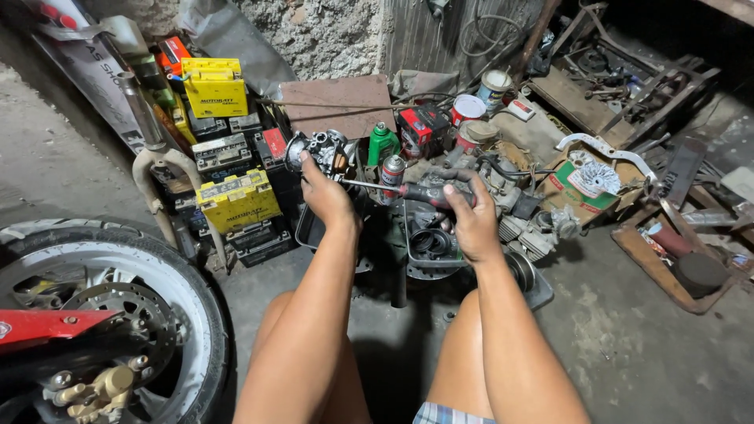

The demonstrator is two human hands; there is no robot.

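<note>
Evidently 2 hands grip metal carburetor (318,149) and screwdriver (408,191).

Yellow batteries (214,86), green spray can (382,144), motorcycle wheel (118,314).

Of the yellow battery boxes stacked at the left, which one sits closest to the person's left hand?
The lower yellow box, tilted on the black batteries, level with the left hand; the other yellow box sits atop the stack by the wall.

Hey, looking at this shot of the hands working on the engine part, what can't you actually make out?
Head view only:
- Screwdriver tip: hidden where it meets the carburetor.
- Carburetor underside: covered by the left hand.
- Screwdriver handle: mostly wrapped by the right hand.
- Wheel: cut off by the left and bottom edges.
</note>
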